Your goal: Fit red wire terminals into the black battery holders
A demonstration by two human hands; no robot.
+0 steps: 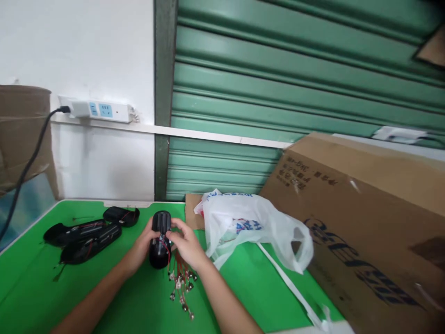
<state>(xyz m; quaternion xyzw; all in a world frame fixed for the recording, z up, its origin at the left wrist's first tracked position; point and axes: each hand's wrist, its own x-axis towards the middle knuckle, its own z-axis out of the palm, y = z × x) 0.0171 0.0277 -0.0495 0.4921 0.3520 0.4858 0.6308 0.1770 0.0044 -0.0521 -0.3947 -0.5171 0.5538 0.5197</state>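
Between my two hands is a glossy black plastic housing [160,256] with a ribbed upper part and thin red wire at its middle. My left hand [148,239] grips its left side, the thumb pressed on the centre. My right hand [186,241] closes on the right side, its thumb also at the middle. Below my right hand lies a bundle of red wires with small round metal parts [181,287] at their ends. Farther left on the green table [139,297] are several similar black housings [91,243] with red wires.
A white plastic bag [239,222] lies right of my hands, with a white strip [288,280] running forward from it. A large cardboard box [347,232] leans at the right. Behind are a green shutter [236,93] and a power strip [104,110] with a black cable [29,160].
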